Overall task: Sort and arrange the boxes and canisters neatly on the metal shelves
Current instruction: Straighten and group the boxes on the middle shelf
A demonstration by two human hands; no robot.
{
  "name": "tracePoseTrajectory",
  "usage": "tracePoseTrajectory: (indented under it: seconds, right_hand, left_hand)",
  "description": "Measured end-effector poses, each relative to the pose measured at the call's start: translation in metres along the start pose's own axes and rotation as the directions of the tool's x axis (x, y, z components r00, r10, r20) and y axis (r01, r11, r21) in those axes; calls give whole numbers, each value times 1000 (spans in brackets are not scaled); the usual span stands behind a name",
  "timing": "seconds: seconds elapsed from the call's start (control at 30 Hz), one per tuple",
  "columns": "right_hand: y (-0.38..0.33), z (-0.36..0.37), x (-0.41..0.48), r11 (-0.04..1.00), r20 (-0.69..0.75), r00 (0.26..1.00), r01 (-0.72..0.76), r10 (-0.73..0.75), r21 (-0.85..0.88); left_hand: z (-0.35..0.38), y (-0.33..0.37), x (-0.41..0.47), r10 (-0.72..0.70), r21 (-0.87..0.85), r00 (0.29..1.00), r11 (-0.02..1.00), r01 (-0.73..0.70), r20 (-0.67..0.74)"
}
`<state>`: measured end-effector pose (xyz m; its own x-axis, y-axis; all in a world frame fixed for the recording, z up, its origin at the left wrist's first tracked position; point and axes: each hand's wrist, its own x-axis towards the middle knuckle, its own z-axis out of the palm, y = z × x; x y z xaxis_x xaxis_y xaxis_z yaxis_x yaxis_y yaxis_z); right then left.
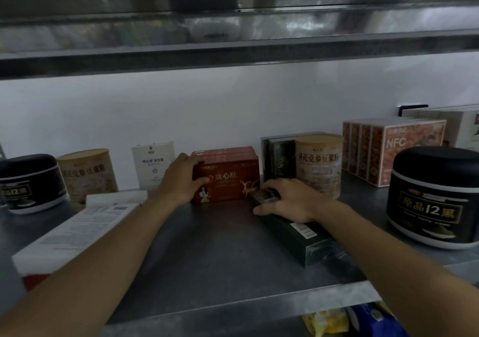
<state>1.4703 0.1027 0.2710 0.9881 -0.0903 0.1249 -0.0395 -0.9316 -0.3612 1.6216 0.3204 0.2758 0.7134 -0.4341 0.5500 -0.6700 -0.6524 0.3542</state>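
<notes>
The left hand (178,178) grips the red boxes (233,178) at the back of the shelf (207,246), and the right hand (290,199) grips the long dark green box (311,240) beside them. Swinging that box could knock the tan can (320,165) over.

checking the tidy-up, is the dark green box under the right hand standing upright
No, the dark green box lies flat on the metal shelf, with the right hand gripping its far end.

A steel shelf (207,246) before a white wall (233,103).
The upper shelf (233,59) reflects dimly; light is low.
</notes>
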Motion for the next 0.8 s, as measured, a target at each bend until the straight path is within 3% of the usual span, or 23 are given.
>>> tracePoseTrajectory:
  seconds: [0.5, 0.67, 0.8]
  right_hand:
    - [0, 0, -1, 1000, -2, 1000, 8, -8, -11]
    - [-1, -1, -4, 1000, -10, 1000, 14, -14, -3]
    - [-5, -3, -10, 997, -156, 986, 63, -58, 32]
  left_hand:
    - [0, -1, -5, 2, 26, 1000, 1000, -3, 23]
    - [-7, 5, -10, -26, 22, 999, 999, 27, -40]
    - [-15, 21, -20, 14, -21, 990, 1000, -17, -142]
